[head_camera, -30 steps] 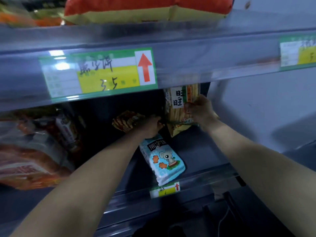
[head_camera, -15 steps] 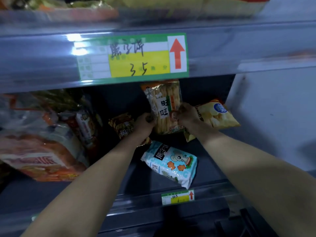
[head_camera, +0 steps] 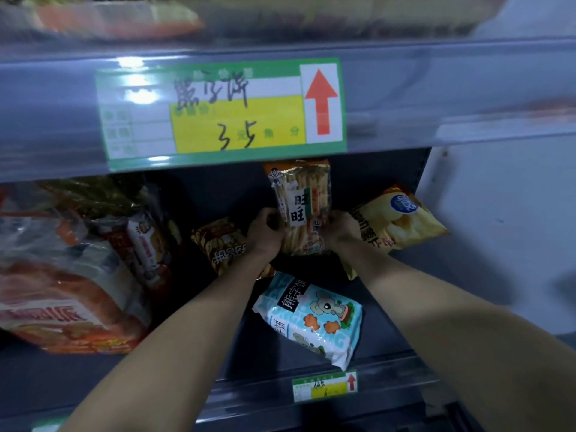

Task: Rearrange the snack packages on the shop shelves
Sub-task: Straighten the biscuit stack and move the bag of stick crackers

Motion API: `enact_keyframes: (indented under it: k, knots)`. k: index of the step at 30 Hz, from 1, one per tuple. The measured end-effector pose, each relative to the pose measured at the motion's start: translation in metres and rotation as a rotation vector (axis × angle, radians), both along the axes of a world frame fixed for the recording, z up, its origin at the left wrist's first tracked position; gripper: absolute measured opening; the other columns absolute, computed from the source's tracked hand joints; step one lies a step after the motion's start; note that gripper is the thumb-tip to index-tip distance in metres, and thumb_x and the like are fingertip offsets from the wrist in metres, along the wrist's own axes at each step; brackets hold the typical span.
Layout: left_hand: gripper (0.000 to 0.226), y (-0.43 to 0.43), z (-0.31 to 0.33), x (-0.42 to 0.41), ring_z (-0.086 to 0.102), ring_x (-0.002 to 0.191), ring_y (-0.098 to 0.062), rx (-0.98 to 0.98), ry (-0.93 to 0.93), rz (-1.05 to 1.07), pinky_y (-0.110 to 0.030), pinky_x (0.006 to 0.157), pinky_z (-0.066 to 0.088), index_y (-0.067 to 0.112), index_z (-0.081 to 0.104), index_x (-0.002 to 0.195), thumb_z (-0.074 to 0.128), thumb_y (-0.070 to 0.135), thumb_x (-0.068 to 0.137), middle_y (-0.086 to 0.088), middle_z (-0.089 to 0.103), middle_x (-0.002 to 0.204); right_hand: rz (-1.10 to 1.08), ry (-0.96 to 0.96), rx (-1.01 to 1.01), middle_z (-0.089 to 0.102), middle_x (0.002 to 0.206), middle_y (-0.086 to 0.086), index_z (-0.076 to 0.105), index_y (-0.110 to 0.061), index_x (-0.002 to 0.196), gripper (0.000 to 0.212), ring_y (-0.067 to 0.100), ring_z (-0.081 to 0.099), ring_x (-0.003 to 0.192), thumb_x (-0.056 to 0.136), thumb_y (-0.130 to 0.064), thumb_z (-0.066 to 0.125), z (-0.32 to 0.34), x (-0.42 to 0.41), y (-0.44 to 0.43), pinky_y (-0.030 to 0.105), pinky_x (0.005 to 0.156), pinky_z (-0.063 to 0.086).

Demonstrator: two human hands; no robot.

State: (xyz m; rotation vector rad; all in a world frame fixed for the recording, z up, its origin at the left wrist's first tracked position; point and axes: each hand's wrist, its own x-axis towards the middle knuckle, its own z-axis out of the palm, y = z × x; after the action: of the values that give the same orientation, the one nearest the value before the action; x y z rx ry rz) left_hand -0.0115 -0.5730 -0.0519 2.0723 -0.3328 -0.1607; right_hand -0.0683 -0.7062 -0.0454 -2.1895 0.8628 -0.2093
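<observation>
Cracker pack point(head_camera: 300, 194) upright, long axis vertical, straight ahead of me; my left hand point(head_camera: 265, 233) and right hand point(head_camera: 341, 229) each grip one side edge, equally near.

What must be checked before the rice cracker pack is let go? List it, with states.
1. Left hand grips the rice cracker pack by its left edge: ok.
2. Right hand grips its right edge: ok.
3. Pack upright, label facing out: ok.
4. Pack's base resting on the shelf: cannot tell.
5. Yellow chip bag standing straight: not ok, tilted.
6. Blue biscuit pack standing: not ok, lying askew.
</observation>
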Motion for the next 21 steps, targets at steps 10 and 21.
enact_keyframes:
  k: [10, 21]
  knots:
    - [0.048, -0.002, 0.005, -0.006, 0.048, 0.123, -0.025, -0.026, 0.027, -0.042, -0.024, 0.087, 0.037, 0.009, 0.048, 0.132, 0.065, 0.011, 0.086, -0.011, 0.052, 0.135, -0.057, -0.044, -0.031, 0.065, 0.111, 0.02, 0.065, 0.0, 0.104, 0.024, 0.033, 0.06, 0.103, 0.093, -0.017, 0.051, -0.005, -0.007, -0.004, 0.027, 0.071, 0.039]
    - [0.057, 0.002, 0.011, -0.019, 0.047, 0.126, -0.027, -0.01, 0.057, -0.017, -0.034, 0.1, 0.041, 0.009, 0.04, 0.14, 0.063, 0.015, 0.088, -0.012, 0.047, 0.14, -0.048, -0.079, -0.069, 0.062, 0.118, 0.019, 0.057, 0.0, 0.116, 0.026, 0.033, 0.059, 0.108, 0.094, -0.011, 0.049, 0.0, -0.027, 0.011, 0.028, 0.076, 0.041]
